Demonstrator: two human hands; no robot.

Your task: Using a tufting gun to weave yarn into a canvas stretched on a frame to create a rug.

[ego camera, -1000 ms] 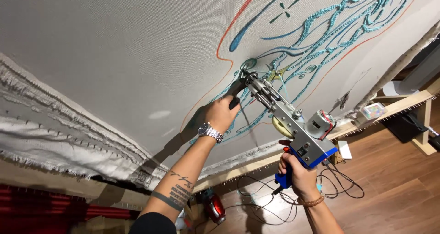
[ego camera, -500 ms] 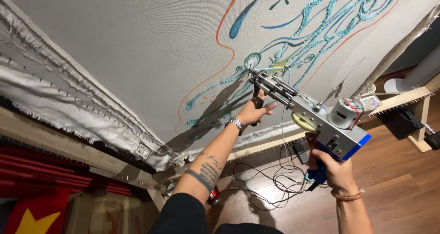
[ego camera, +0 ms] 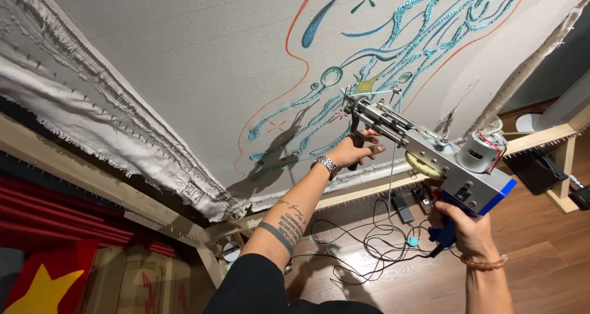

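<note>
1. A pale backing cloth stretched on a wooden frame fills my view, drawn over with teal and orange lines; cables lie on the wood floor below.
2. My tufting gun runs lengthwise from lower right up-left, its needle tip touching the cloth.
3. My left hand is nearer the tip, fingers wrapped round the front handle.
4. My right hand has its fingers closed on the blue rear grip.
</note>
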